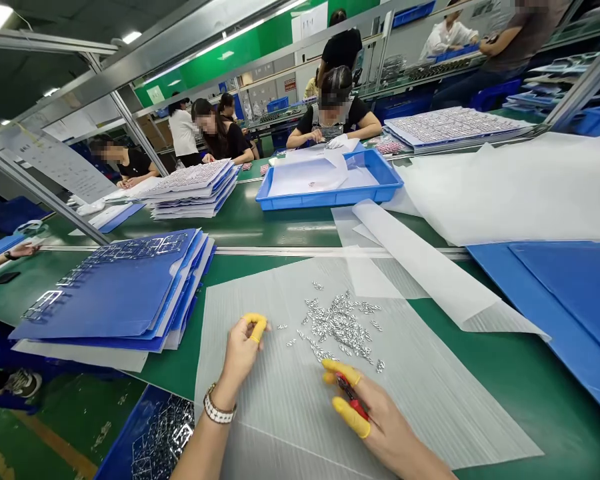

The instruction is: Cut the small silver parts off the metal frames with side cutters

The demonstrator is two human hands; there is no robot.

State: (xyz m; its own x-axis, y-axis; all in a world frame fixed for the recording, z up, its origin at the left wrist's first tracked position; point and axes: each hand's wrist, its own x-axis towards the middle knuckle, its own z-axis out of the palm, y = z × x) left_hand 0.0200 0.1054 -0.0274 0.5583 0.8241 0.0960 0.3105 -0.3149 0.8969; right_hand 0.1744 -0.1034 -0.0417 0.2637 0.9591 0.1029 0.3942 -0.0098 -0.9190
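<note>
Low in the frame, right of centre, the right hand holds a red-handled tool, yellow covers on its fingertips. The left hand, left of centre, curls its yellow-tipped fingers inward — whether they pinch anything is too small to tell. Between and beyond them, small silvery pieces lie heaped on a pale sheet. Blue folders are stacked at middle left, metal frames fill the lower left — and at upper centre a co-worker bends behind a blue tray.
</note>
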